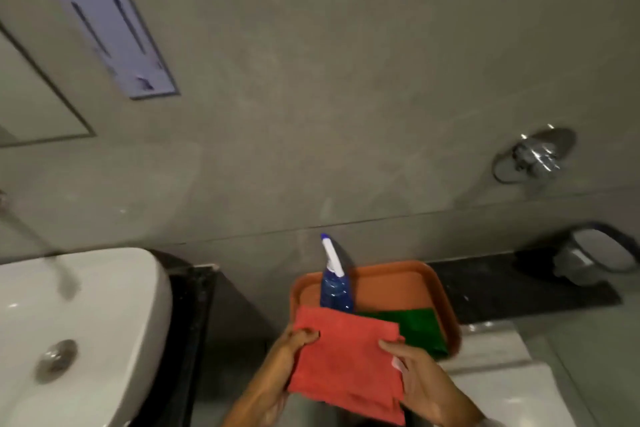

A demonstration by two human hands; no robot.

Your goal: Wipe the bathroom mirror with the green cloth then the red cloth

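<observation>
A folded red cloth (346, 360) is held flat between both hands at the bottom centre. My left hand (291, 354) pinches its left edge and my right hand (412, 378) grips its right edge. The green cloth (415, 329) lies folded in an orange tray (440, 295) just behind, partly covered by the red cloth. A corner of the bathroom mirror (31, 107) shows at the far left on the grey wall.
A blue spray bottle (334, 284) with a white nozzle stands in the tray. A white sink (86, 322) with a tap (52, 253) sits left on a dark counter. A chrome wall fitting (533, 154), a bin (595, 253) and a white toilet tank (498, 367) are on the right.
</observation>
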